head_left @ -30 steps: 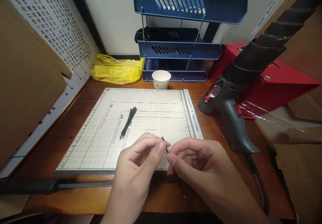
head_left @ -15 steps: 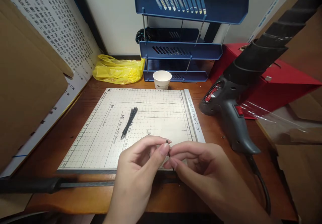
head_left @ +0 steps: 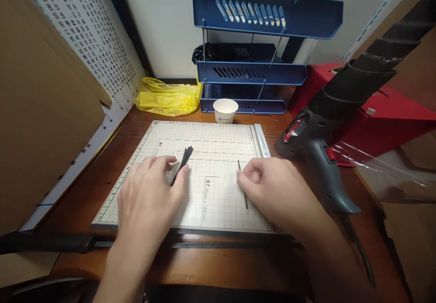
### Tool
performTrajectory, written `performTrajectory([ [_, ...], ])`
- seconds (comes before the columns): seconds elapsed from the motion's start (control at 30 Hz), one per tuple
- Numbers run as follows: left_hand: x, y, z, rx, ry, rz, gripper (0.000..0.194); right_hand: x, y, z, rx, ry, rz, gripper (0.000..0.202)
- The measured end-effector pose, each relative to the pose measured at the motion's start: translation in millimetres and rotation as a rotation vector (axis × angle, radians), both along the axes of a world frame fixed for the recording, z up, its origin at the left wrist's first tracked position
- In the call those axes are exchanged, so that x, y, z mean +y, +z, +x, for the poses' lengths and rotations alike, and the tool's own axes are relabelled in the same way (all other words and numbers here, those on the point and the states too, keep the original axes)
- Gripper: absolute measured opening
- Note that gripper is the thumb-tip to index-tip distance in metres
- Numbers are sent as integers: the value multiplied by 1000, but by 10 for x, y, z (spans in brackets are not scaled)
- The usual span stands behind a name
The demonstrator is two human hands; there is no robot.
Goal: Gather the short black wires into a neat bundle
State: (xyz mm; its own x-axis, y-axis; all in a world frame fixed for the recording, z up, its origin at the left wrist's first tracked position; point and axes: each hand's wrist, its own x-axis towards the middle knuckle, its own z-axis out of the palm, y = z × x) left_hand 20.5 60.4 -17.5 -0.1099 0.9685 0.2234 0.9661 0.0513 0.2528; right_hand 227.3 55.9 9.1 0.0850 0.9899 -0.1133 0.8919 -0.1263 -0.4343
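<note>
- A single thin black strand (head_left: 246,201) is lying slantwise at the right hand's fingertips, over the right part of the board near the centre of the frame; I am not able to tell whether it is touching the board.
- With my right hand (head_left: 277,187), I am keeping thumb and forefinger together, clamped on that strand, its upper and lower ends showing past them.
- With my left hand (head_left: 145,196), left of the frame's centre, I am holding thumb and forefinger apart, one on each side of a narrow bundle of black strands (head_left: 185,156). The hand is covering its lower part, so I cannot tell whether the fingers are touching it.
- The bundle is lying on a white paper-cutter board (head_left: 218,148) with a printed grid, which is filling the middle of the frame.
- A long black handle (head_left: 47,243) is extending across the lower left of the frame, beside the board's near edge.
- Above the board I am seeing a small white paper cup (head_left: 225,113) standing in front of a blue tiered tray rack (head_left: 252,73), with a crumpled yellow plastic bag (head_left: 168,98) lying to their left.
- At the right, a dark grey hot-air gun (head_left: 318,157) is pointing its black nozzle toward the upper right, in front of a red box (head_left: 361,135).
- Along the left side, I am viewing a brown cardboard panel (head_left: 41,112).
</note>
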Motion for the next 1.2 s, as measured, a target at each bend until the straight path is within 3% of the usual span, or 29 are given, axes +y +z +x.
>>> performTrajectory([
  [0.1, 42, 15, 22, 7, 43, -57, 26, 112, 13, -27, -142, 5, -42, 24],
  [0.23, -23, 17, 101, 0, 42, -45, 20, 126, -4, -3, -158, -2, -61, 21],
  [0.47, -338, -100, 429, 29, -171, 163, 13, 70, -27, -63, -83, 72, -50, 23],
  [0.63, -551, -172, 643, 3, -152, 230, 15, 45, -94, -106, -36, 128, -34, 22],
  [0.8, -551, -184, 533, -154, -253, 161, 14, 15, -90, -60, -24, 161, -41, 29],
  [1.0, -309, -150, 311, -320, -343, -71, 16, -42, -103, -9, 9, 177, -55, 18],
  [1.2, -183, -165, 267, -321, -377, -118, 15, -49, -120, -39, 56, 201, -42, 36],
])
